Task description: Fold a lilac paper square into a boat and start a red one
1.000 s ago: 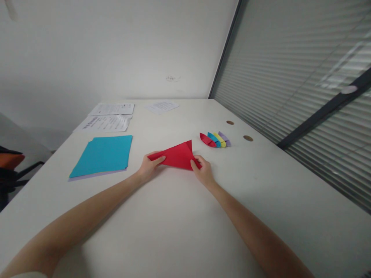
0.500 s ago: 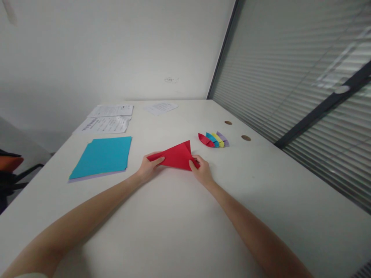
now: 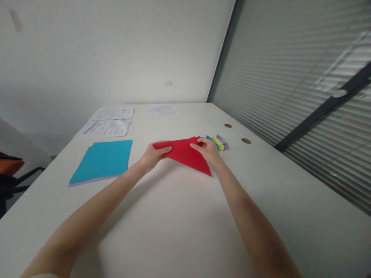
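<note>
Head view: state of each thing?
Red paper sheet: folded, held
Left hand: closed on sheet's left end
Right hand: gripping sheet's far edge
Blue-topped square paper stack: flat
Small blue, yellow, purple paper pieces: side by side, partly hidden
White printed paper sheets: flat
Grey slatted blind: lowered

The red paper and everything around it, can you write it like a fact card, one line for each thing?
Red paper: held in both hands
Left hand: grips its left end
Right hand: grips its upper edge
On the left: paper stack, blue on top
Behind the right hand: small blue, yellow and purple pieces
Farther back: printed papers
</note>
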Motion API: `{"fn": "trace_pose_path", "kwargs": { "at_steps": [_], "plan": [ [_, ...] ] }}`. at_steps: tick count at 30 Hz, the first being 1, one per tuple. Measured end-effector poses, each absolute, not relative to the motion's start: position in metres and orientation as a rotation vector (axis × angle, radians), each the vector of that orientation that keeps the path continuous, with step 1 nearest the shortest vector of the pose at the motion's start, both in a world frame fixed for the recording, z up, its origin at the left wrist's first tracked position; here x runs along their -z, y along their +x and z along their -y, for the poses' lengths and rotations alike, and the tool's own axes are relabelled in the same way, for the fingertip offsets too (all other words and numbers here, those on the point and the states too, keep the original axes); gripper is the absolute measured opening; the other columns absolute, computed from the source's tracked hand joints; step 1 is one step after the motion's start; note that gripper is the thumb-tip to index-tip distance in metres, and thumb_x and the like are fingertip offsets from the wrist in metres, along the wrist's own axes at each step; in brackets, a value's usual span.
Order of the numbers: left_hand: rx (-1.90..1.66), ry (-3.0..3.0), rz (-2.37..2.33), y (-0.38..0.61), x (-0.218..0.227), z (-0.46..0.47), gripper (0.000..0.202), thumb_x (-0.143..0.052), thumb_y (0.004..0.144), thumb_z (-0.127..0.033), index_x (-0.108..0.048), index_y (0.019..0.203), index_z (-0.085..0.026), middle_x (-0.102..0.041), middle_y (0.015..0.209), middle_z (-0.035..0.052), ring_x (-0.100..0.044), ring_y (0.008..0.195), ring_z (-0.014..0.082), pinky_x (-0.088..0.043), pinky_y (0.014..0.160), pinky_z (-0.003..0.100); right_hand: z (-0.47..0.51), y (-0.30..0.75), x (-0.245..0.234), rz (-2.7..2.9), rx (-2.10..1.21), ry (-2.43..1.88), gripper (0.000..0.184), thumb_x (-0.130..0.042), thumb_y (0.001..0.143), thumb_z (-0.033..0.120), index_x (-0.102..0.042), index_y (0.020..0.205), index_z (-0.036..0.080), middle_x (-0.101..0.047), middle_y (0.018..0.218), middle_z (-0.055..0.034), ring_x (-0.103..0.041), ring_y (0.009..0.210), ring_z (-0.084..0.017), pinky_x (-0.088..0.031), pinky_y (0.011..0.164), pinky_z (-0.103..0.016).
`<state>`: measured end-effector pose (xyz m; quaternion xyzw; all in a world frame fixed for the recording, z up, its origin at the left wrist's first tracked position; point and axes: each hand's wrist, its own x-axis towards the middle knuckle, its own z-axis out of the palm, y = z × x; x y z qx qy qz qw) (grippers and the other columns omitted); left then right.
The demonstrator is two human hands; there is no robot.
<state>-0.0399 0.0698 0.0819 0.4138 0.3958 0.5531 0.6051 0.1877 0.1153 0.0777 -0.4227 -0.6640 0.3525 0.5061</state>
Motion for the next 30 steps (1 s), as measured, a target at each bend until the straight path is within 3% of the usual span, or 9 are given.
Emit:
{"fn": "trace_pose_path", "kwargs": {
  "at_steps": [4, 9, 11, 14, 16, 22, 27, 30],
  "plan": [
    [-1.351, 0.913, -0.859, -0.041, -0.079, -0.064, 0.052, -0.086, 0.062, -0.029, -0.069, 0.11, -0.014, -0.073, 0.106, 0.0119, -0.068, 0.099, 0.0254, -0.052, 0.094, 0.046, -0.115, 0.182, -0.075, 1.487, -0.807, -1.028, 0.026, -0.076, 0.066, 0.042, -0.067, 0.071, 0.019, -0.07, 0.074, -0.004, -0.062, 0.068, -0.018, -0.05, 0.064, -0.031],
    [-1.375, 0.973, -0.841, -0.041, -0.082, -0.054, 0.049, -0.088, 0.06, -0.031, -0.071, 0.102, -0.013, -0.074, 0.106, 0.0123, -0.068, 0.102, 0.0287, -0.052, 0.096, 0.049, -0.11, 0.185, -0.072, 1.375, -0.927, -0.994, 0.026, -0.077, 0.067, 0.041, -0.066, 0.076, 0.02, -0.072, 0.075, -0.0036, -0.066, 0.067, -0.019, -0.055, 0.064, -0.033],
    [-1.388, 0.983, -0.848, -0.04, -0.083, -0.052, 0.044, -0.088, 0.059, -0.035, -0.073, 0.093, -0.011, -0.075, 0.098, 0.012, -0.069, 0.096, 0.0285, -0.052, 0.096, 0.05, -0.105, 0.187, -0.075, 1.338, -0.965, -0.971, 0.03, -0.077, 0.067, 0.039, -0.066, 0.088, 0.021, -0.073, 0.08, -0.0035, -0.069, 0.07, -0.021, -0.057, 0.067, -0.035],
    [-1.423, 0.983, -0.844, -0.039, -0.083, -0.051, 0.041, -0.088, 0.06, -0.038, -0.073, 0.087, -0.012, -0.076, 0.089, 0.0098, -0.071, 0.09, 0.0273, -0.054, 0.093, 0.05, -0.098, 0.189, -0.08, 1.28, -1.0, -0.936, 0.058, -0.078, 0.067, 0.034, -0.058, 0.12, 0.025, -0.074, 0.087, -0.0025, -0.071, 0.077, -0.022, -0.06, 0.072, -0.039],
    [-1.441, 0.994, -0.853, -0.039, -0.082, -0.051, 0.041, -0.087, 0.061, -0.039, -0.073, 0.088, -0.013, -0.075, 0.087, 0.0084, -0.071, 0.087, 0.0259, -0.056, 0.09, 0.048, -0.096, 0.19, -0.082, 1.254, -1.029, -0.937, 0.068, -0.078, 0.067, 0.033, -0.052, 0.13, 0.026, -0.074, 0.088, -0.0026, -0.072, 0.079, -0.023, -0.06, 0.074, -0.04],
    [-1.53, 1.049, -0.921, -0.04, -0.075, -0.054, 0.038, -0.084, 0.065, -0.041, -0.072, 0.09, -0.013, -0.075, 0.084, 0.0067, -0.068, 0.074, 0.0181, -0.059, 0.071, 0.033, -0.097, 0.192, -0.082, 1.244, -1.091, -0.971, 0.053, -0.078, 0.067, 0.034, -0.062, 0.117, 0.022, -0.075, 0.092, -0.0052, -0.073, 0.081, -0.025, -0.061, 0.073, -0.042],
    [-1.626, 1.082, -1.054, -0.037, -0.078, -0.051, 0.034, -0.086, 0.061, -0.037, -0.072, 0.08, -0.013, -0.072, 0.077, 0.0058, -0.065, 0.067, 0.0177, -0.055, 0.062, 0.033, -0.095, 0.189, -0.084, 1.198, -1.129, -0.956, 0.049, -0.081, 0.061, 0.033, -0.066, 0.107, 0.022, -0.076, 0.086, -0.0037, -0.073, 0.078, -0.024, -0.061, 0.075, -0.042],
    [-1.675, 1.085, -1.097, -0.034, -0.082, -0.048, 0.033, -0.086, 0.06, -0.037, -0.071, 0.076, -0.013, -0.07, 0.073, 0.0045, -0.064, 0.063, 0.0172, -0.054, 0.056, 0.031, -0.095, 0.188, -0.085, 1.193, -1.112, -0.971, 0.039, -0.082, 0.06, 0.039, -0.069, 0.092, 0.02, -0.076, 0.081, -0.0048, -0.072, 0.075, -0.024, -0.06, 0.074, -0.043]
  ]
}}
